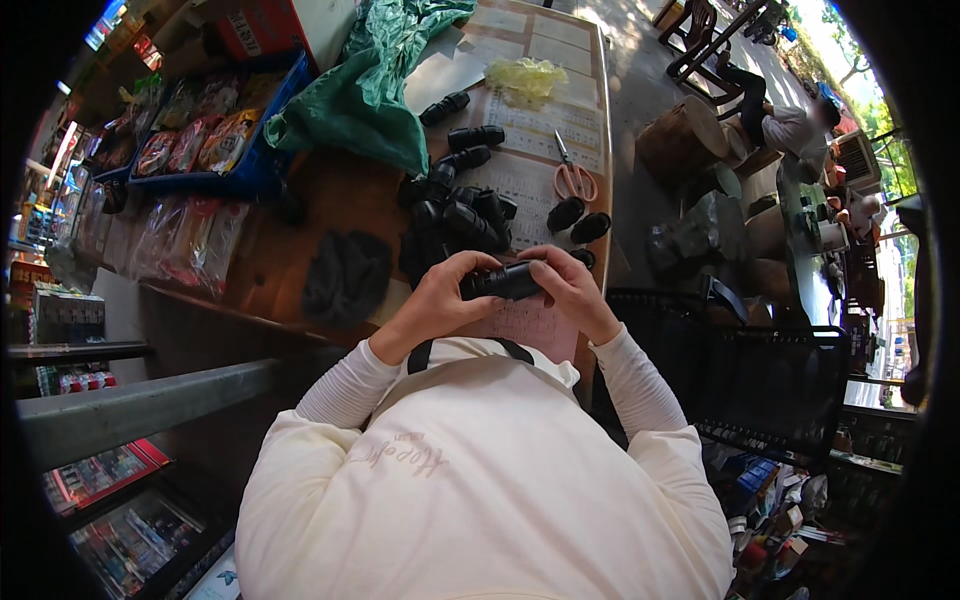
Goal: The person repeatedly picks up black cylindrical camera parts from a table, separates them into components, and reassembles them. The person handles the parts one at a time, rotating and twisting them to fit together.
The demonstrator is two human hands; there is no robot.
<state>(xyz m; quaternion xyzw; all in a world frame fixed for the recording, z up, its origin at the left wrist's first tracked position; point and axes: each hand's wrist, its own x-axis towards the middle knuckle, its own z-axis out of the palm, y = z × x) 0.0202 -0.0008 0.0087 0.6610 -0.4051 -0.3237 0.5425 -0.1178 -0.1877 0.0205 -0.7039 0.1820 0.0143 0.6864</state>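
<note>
My left hand (442, 292) is closed round one end of a short black cylinder (508, 284) with a ribbed body, whose exact kind I cannot make out. On its other end the fingers of my right hand (572, 288) are pressed. It lies sideways between both hands, low over the table's near edge. Just beyond, a loose pile of similar black cylinders (470, 218) covers part of the table. A few more black cylinders (565, 214) are by the right edge, beside scissors (573, 178) with pink-orange handles.
Green plastic sheeting (375, 90) drapes over the far table (270, 265). A blue crate (215, 180) of packaged goods stands left, and a dark cloth (346, 276) lies near me. Yellowish crumpled plastic (527, 78) sits far off. At right are a black chair (735, 370) and a seated person (790, 125).
</note>
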